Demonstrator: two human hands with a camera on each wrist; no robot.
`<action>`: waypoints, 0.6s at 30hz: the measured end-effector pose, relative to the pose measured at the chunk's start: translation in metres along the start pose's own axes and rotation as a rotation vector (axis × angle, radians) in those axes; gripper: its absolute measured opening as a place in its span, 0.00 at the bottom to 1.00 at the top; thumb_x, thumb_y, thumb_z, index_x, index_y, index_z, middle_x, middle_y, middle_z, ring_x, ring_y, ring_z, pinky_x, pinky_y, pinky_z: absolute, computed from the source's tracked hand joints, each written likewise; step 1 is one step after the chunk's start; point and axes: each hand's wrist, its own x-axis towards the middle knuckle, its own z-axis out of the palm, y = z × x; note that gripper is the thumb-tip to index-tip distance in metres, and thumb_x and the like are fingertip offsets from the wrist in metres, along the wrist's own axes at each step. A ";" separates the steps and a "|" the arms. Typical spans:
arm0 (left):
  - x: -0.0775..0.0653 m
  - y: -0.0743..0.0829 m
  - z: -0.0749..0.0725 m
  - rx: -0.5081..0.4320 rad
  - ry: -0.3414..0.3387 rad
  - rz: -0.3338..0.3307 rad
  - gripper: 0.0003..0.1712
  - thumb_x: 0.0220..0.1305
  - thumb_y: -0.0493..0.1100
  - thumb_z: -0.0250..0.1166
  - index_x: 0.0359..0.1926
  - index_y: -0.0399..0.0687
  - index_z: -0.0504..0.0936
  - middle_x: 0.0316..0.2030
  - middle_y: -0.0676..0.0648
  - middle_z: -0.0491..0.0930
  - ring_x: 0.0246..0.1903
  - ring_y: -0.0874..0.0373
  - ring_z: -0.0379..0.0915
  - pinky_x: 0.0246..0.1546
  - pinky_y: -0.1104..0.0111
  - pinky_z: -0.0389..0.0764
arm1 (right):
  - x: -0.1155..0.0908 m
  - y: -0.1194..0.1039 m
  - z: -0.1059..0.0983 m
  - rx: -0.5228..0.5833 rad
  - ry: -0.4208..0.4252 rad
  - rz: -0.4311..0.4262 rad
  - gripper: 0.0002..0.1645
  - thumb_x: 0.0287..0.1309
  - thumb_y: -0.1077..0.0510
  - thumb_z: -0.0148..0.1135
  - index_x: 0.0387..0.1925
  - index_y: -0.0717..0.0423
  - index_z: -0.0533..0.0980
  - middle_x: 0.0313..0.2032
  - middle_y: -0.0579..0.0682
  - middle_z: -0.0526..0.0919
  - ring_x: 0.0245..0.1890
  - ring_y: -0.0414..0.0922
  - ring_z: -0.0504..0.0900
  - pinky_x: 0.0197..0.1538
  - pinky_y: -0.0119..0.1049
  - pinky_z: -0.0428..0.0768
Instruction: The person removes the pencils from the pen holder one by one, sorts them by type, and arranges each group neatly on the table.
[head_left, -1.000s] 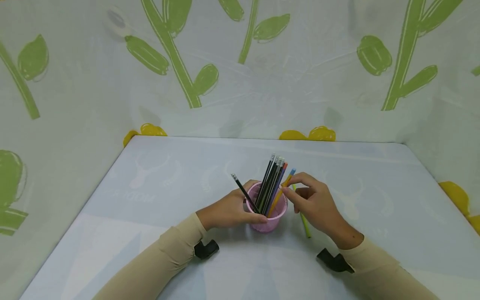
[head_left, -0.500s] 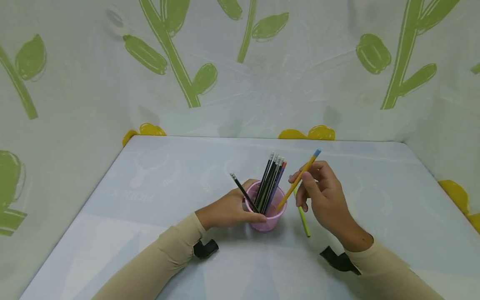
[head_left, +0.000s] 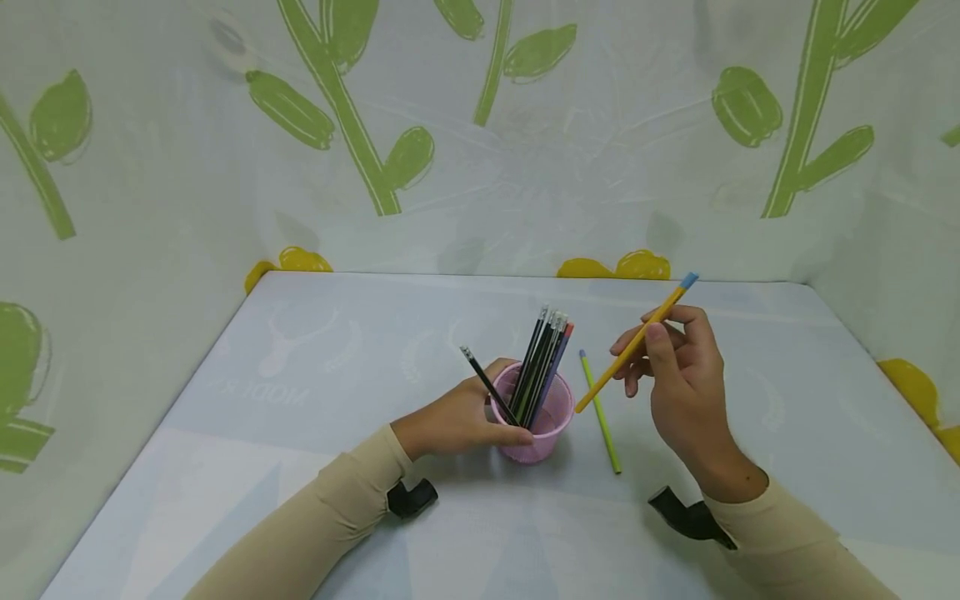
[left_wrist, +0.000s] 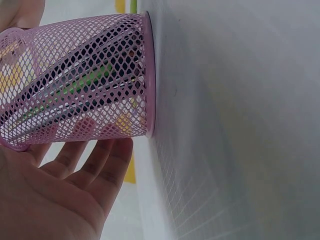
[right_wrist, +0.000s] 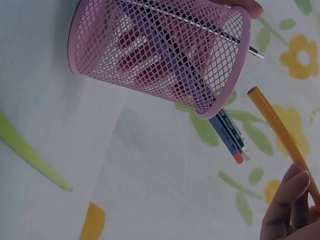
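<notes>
A pink mesh pencil cup (head_left: 528,453) stands upright on the table, steadied by my left hand (head_left: 453,421), whose thumb and fingers curve round its side. Several black pencils (head_left: 531,358) and a purple pencil with a red end (head_left: 556,367) lean in the cup; one black pencil (head_left: 483,377) tilts left, apart from the rest. My right hand (head_left: 688,396) pinches an orange pencil (head_left: 626,356) with a blue end, held slanted. In the right wrist view the orange pencil's (right_wrist: 280,131) flat lower end is outside the cup's rim (right_wrist: 235,75).
A lime-green pencil (head_left: 604,429) lies on the table (head_left: 360,533) just right of the cup, under the orange pencil's lower end. A pale wall (head_left: 637,183) printed with green leaves rises behind the table. A dark strap piece (head_left: 411,498) hangs at the left wrist.
The right hand has drawn the orange pencil out of the cup and moved right and up with it. More of the green pencil shows. Left hand and cup have stayed put.
</notes>
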 end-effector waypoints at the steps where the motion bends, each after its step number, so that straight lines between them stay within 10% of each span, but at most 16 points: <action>1: 0.000 0.000 0.000 -0.003 0.000 0.001 0.46 0.56 0.52 0.75 0.71 0.63 0.60 0.57 0.57 0.77 0.56 0.66 0.74 0.63 0.64 0.71 | 0.001 0.000 0.000 -0.008 0.002 0.007 0.07 0.76 0.64 0.44 0.49 0.55 0.68 0.32 0.49 0.84 0.24 0.42 0.80 0.24 0.27 0.78; 18: 0.000 -0.001 0.000 -0.016 0.003 0.000 0.47 0.56 0.52 0.75 0.72 0.61 0.59 0.59 0.57 0.76 0.57 0.66 0.73 0.64 0.64 0.71 | 0.010 0.020 -0.012 -0.316 -0.094 0.227 0.13 0.79 0.52 0.43 0.55 0.55 0.62 0.33 0.52 0.83 0.27 0.43 0.82 0.28 0.31 0.83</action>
